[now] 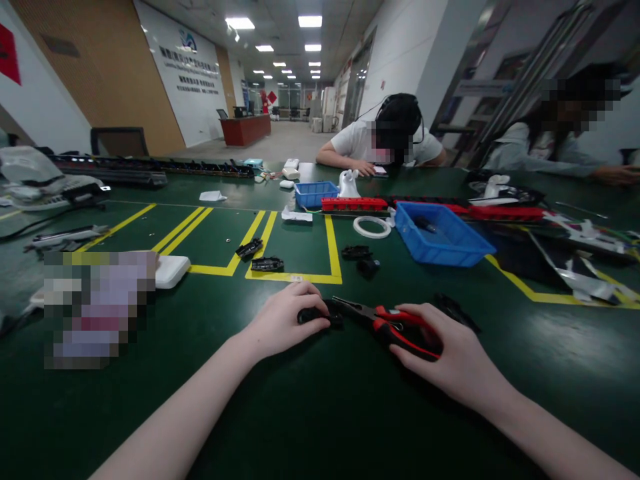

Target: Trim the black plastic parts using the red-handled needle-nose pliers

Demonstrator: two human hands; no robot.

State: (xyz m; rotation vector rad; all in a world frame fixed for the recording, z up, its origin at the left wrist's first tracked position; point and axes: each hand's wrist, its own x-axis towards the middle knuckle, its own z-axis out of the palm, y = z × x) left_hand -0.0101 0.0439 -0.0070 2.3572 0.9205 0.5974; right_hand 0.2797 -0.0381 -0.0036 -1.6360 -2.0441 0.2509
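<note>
My left hand [293,317] is closed around a small black plastic part [334,321], pressed against the green tabletop [300,407]. In my right hand [450,350] are red-and-black needle-nose pliers [383,319], fingers wrapped round the handles. The pliers' jaws point left, their tips at the right end of the black part; whether they grip it I cannot tell. Another dark part [456,312] lies just behind my right hand. Beyond my left hand lie black plastic pieces, one [267,264] by the yellow tape and another [357,252] further right, near a short black cylinder [369,268].
A blue bin [440,233] with dark items stands back right, near a white ring [372,227]. Red strips [355,205] and a smaller blue bin [316,193] lie further back. A white box [173,272] sits left. Across the table a person [400,133] leans forward; another sits right.
</note>
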